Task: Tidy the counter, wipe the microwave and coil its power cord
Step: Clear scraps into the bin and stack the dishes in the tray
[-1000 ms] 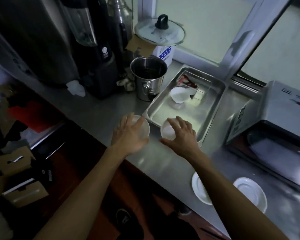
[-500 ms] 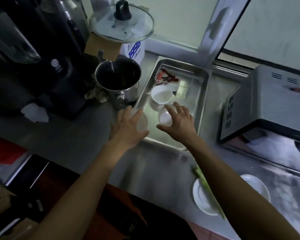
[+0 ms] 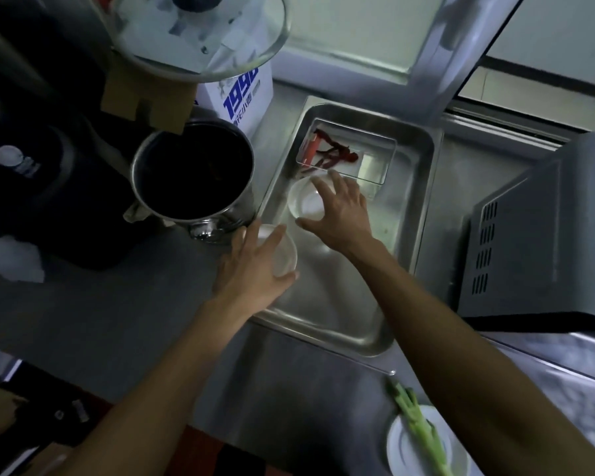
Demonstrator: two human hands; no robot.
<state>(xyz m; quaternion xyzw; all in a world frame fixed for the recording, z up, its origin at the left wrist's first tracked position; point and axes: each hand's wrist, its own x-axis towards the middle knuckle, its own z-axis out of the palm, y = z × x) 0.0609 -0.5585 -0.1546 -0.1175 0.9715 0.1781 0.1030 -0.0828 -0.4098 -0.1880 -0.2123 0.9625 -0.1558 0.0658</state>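
Both hands have carried bowls from the table into the shiny steel tray (image 3: 423,187): right hand (image 3: 340,211) is gripping one small white bowl (image 3: 304,204) beside the clear box, left hand (image 3: 255,266) is clasping another (image 3: 282,255); tidying is progressing.

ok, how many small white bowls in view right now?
2 seen. One small white bowl under the left hand at the steel tray's left rim; another inside the tray under the right hand. That one may hide a nested bowl.

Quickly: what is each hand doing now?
Left hand: holds a small white bowl.
Right hand: grips another white bowl in the steel tray.
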